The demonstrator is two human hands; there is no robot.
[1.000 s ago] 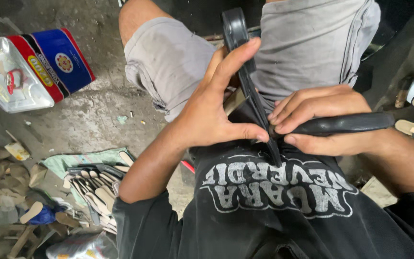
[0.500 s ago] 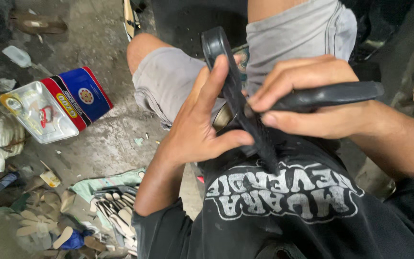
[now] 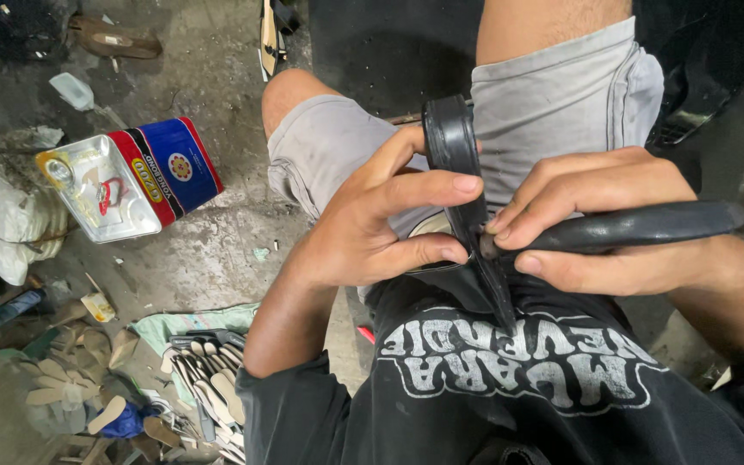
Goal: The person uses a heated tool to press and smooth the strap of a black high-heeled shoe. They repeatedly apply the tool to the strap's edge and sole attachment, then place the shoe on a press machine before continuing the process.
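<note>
The left hand (image 3: 372, 228) pinches a black rubber strip (image 3: 458, 172); the right hand (image 3: 596, 220) grips a black-handled tool (image 3: 647, 226) against it.

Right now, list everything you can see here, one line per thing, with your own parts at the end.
black strip: one, black, curved up over the lap between both hands
black-handled tool: one, black, lying across the right hand, tip at the strip
tin can: one, blue, red and silver, on its side on the concrete floor, upper left
pale flat cut-outs: a heap, cream, floor at lower left
white sack: one, white, left edge
grey shorts: one pair, grey, over both knees
black shirt: one, black with white print, bottom centre
left hand: one, fingers pinching the strip
right hand: one, gripping the tool, fingertips on the strip
</note>
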